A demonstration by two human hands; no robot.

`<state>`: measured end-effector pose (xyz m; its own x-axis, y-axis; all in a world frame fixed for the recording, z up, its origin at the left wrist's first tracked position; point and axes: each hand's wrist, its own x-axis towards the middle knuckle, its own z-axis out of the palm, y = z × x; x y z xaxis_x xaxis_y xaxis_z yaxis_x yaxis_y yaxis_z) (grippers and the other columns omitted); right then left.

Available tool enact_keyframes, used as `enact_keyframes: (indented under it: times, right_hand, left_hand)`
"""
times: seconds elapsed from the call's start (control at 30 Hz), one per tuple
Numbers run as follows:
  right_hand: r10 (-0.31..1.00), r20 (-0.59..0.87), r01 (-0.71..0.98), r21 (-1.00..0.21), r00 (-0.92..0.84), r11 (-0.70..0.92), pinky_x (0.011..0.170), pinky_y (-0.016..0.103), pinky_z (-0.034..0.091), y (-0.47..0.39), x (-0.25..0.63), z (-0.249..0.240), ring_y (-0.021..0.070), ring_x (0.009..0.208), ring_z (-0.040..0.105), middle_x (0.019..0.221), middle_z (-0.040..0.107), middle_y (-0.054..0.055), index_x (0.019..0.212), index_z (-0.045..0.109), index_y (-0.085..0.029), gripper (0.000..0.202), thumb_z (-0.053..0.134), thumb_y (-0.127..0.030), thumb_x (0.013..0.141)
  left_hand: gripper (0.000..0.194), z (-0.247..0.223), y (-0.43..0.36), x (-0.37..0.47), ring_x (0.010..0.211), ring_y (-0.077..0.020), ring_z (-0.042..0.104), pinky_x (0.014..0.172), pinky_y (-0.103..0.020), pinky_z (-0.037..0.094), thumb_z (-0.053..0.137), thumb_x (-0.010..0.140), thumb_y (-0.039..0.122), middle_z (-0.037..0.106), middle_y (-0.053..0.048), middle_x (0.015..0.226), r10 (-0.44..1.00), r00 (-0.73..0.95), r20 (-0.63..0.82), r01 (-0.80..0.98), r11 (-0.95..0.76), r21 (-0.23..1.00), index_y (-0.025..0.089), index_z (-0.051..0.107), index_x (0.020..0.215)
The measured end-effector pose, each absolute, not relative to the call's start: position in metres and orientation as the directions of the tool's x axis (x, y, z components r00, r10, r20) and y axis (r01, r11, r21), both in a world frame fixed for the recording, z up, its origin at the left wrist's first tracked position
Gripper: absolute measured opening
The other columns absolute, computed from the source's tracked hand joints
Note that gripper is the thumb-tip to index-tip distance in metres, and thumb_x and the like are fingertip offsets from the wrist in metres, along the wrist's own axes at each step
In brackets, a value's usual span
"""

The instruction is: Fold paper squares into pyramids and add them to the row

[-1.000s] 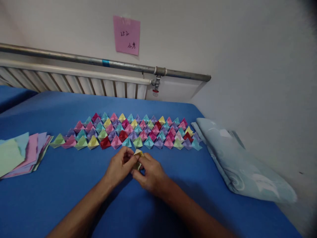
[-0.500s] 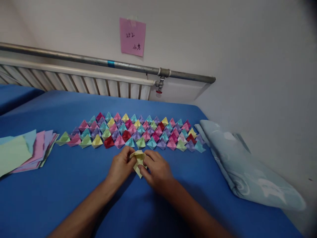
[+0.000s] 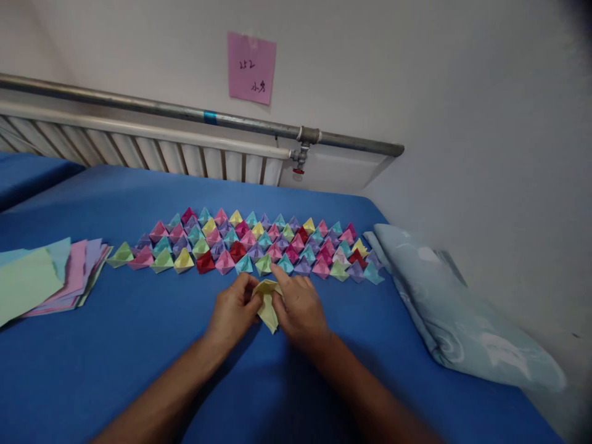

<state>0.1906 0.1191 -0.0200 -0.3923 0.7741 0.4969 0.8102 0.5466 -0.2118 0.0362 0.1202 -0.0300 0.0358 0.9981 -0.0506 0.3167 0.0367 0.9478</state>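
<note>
Between my two hands is a pale yellow sheet of folded paper [image 3: 267, 309], its upper edge opened out and its lower end narrowing to a point. My left hand [image 3: 234, 306] pinches its left side between thumb and fingers. On the right side, my right hand [image 3: 300, 306] grips it with the thumb at the front and the index finger stretched forward. Just beyond the hands stand rows of small folded paper boats [image 3: 224, 263] in pink, blue, green, yellow, purple and red.
A fanned stack of coloured paper sheets [image 3: 34, 280] lies at the left on the blue surface [image 3: 139, 376]. A folded light-blue blanket [image 3: 444, 308] rests along the right. Behind are a radiator [image 3: 185, 160], a metal pipe [image 3: 152, 109] and a pink note [image 3: 252, 68] on the wall.
Both hands and the yellow paper have shifted slightly right. My right thumb has moved up along the paper, and my right index finger now points forward. The boats stay in place.
</note>
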Motion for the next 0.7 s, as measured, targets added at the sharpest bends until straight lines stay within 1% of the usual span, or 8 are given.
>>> enact_keyframes:
  times: [0.03,0.1,0.17,0.23,0.37,0.47,0.57,0.7]
  right_hand:
    - [0.791,0.467,0.810,-0.227,-0.396,0.540,0.072,0.035,0.038,0.119,0.190,-0.020,0.0233,0.078,0.056,0.086,0.068,0.008,0.128,0.052,-0.013,0.043,0.053,-0.012,0.086]
    - [0.824,0.399,0.803,-0.280,-0.402,0.526,0.071,0.034,0.038,0.121,0.189,-0.021,0.0227,0.078,0.056,0.086,0.068,0.007,0.109,0.062,-0.014,0.027,0.055,-0.011,0.083]
    - [0.853,0.348,0.793,-0.344,-0.389,0.502,0.069,0.032,0.038,0.122,0.189,-0.022,0.0211,0.076,0.055,0.082,0.067,0.006,0.091,0.063,-0.017,0.014,0.056,-0.010,0.082]
    - [0.873,0.322,0.790,-0.388,-0.367,0.475,0.067,0.030,0.038,0.123,0.188,-0.023,0.0199,0.074,0.054,0.079,0.066,0.004,0.081,0.060,-0.020,0.012,0.055,-0.009,0.081]
    - [0.895,0.300,0.784,-0.441,-0.330,0.437,0.066,0.029,0.037,0.122,0.184,-0.024,0.0192,0.074,0.054,0.077,0.064,0.003,0.080,0.057,-0.020,0.013,0.055,-0.007,0.080]
    - [0.890,0.294,0.774,-0.445,-0.348,0.450,0.066,0.029,0.038,0.119,0.180,-0.022,0.0194,0.074,0.054,0.077,0.064,0.003,0.082,0.058,-0.019,0.011,0.055,-0.008,0.081]
    - [0.881,0.295,0.762,-0.446,-0.370,0.469,0.068,0.029,0.040,0.118,0.179,-0.022,0.0195,0.077,0.056,0.080,0.064,0.003,0.084,0.059,-0.019,0.011,0.055,-0.009,0.082]
    - [0.879,0.298,0.751,-0.459,-0.373,0.475,0.068,0.027,0.042,0.121,0.183,-0.024,0.0184,0.079,0.060,0.082,0.066,0.002,0.089,0.060,-0.021,0.016,0.054,-0.008,0.081]
  left_hand:
    - [0.010,-0.030,0.120,0.036,0.048,-0.0145,0.057,0.047,-0.025,0.044,0.051,0.075,0.031,0.058,0.005,0.060,0.999,0.031,-0.040,0.340,0.027,0.940,0.022,0.052,0.080]
    - [0.007,-0.029,0.119,0.035,0.051,-0.0144,0.057,0.052,-0.025,0.042,0.051,0.076,0.027,0.058,0.005,0.061,1.000,0.022,-0.010,0.387,0.001,0.922,0.022,0.052,0.080]
    - [0.006,-0.028,0.118,0.036,0.057,-0.0147,0.057,0.057,-0.026,0.041,0.052,0.076,0.025,0.059,0.004,0.067,1.000,0.015,0.022,0.427,-0.027,0.904,0.022,0.053,0.081]
    - [0.008,-0.027,0.117,0.037,0.063,-0.0154,0.058,0.061,-0.027,0.041,0.053,0.076,0.023,0.061,0.002,0.073,0.999,0.011,0.043,0.459,-0.043,0.888,0.022,0.054,0.084]
    - [0.025,-0.027,0.116,0.040,0.069,-0.0183,0.061,0.063,-0.028,0.041,0.058,0.073,0.018,0.062,0.001,0.076,0.999,-0.013,0.036,0.503,-0.024,0.864,0.021,0.056,0.097]
    - [0.033,-0.028,0.117,0.041,0.073,-0.0200,0.062,0.067,-0.029,0.042,0.059,0.069,0.011,0.063,0.000,0.077,0.999,-0.028,0.029,0.514,-0.010,0.858,0.020,0.056,0.101]
    - [0.033,-0.028,0.117,0.040,0.075,-0.0199,0.062,0.070,-0.030,0.042,0.058,0.070,0.009,0.064,-0.001,0.081,0.999,-0.035,0.035,0.503,-0.012,0.864,0.021,0.058,0.100]
    - [0.026,-0.025,0.117,0.037,0.075,-0.0189,0.060,0.070,-0.029,0.042,0.059,0.071,0.011,0.064,0.000,0.082,0.997,-0.040,0.064,0.452,-0.039,0.891,0.022,0.061,0.094]
